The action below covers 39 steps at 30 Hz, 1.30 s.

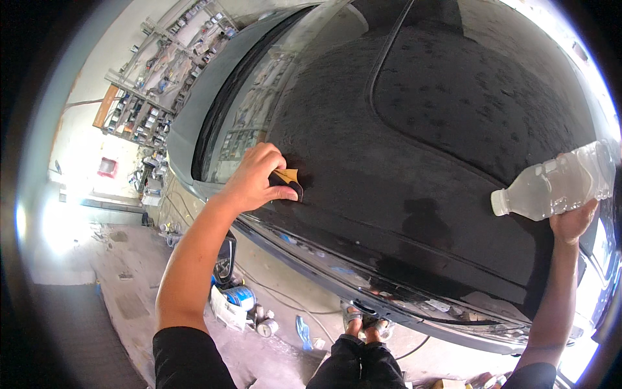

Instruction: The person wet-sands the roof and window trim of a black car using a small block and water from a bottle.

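My left hand [259, 178] grips a black pad with a folded piece of tan-yellow paper [287, 176] against it, at the dark car roof [421, 91] near the windscreen [253, 104]. My right hand [570, 222] holds a clear plastic bottle [551, 188] on its side over the right part of the roof, its white cap pointing left. The bottle has cloudy contents. The roof surface looks wet in patches, with scattered dark spots and a long curved groove.
A side mirror [225, 256] sticks out below. Crowded shelves [162, 71] stand along the upper-left wall. On the floor [123, 259] lie a blue-labelled can [240, 298], smaller tins [267, 327], blue cloth or gloves [304, 334] and hoses. My sandalled feet stand beside the car.
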Available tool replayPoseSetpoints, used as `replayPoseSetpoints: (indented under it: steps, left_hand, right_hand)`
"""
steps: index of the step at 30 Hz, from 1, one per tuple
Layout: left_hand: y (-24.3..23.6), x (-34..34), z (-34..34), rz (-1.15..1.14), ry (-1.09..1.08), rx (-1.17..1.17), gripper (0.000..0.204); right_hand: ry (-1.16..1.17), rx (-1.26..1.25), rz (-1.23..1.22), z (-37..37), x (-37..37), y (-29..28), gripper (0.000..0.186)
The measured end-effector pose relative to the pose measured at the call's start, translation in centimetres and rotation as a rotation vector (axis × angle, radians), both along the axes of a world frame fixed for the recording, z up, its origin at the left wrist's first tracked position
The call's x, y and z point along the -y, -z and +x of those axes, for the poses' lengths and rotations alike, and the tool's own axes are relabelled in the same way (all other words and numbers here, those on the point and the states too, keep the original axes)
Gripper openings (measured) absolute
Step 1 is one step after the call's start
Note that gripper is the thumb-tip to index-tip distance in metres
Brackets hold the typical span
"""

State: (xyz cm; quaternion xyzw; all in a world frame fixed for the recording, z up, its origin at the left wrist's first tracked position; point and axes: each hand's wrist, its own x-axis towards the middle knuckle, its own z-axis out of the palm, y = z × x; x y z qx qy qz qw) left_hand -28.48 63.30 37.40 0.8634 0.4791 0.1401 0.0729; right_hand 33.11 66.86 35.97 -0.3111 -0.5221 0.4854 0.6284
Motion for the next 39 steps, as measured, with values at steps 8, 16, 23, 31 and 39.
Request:
replayPoseSetpoints:
  steps: [8, 16, 23, 31, 39]
  left_hand:
    - [-1.5, 0.4, 14.5, 0.083, 0.338, 0.086, 0.051]
    - [-0.9, -0.6, 7.9, 0.031, 0.181, -0.022, 0.057]
    - [-0.2, 1.3, 8.5, 0.033, 0.128, 0.005, 0.058]
    - [-3.0, 3.7, 27.7, 0.114, 0.298, 0.088, 0.051]
    - [-4.2, 3.3, 24.3, -0.057, 0.171, -0.126, 0.054]
  right_hand:
    - [-0.038, -0.065, 0.028, -1.7, -0.2, 0.7, 0.077]
    - [-0.141, -0.113, 0.032, -1.3, 0.2, 0.8, 0.075]
    - [-0.034, 0.008, 0.080, -6.4, 0.2, -1.3, 0.079]
    - [-0.065, -0.031, 0.079, -6.5, 0.3, -2.9, 0.078]
    - [-0.072, -0.141, 0.074, -4.6, 0.0, -2.1, 0.068]
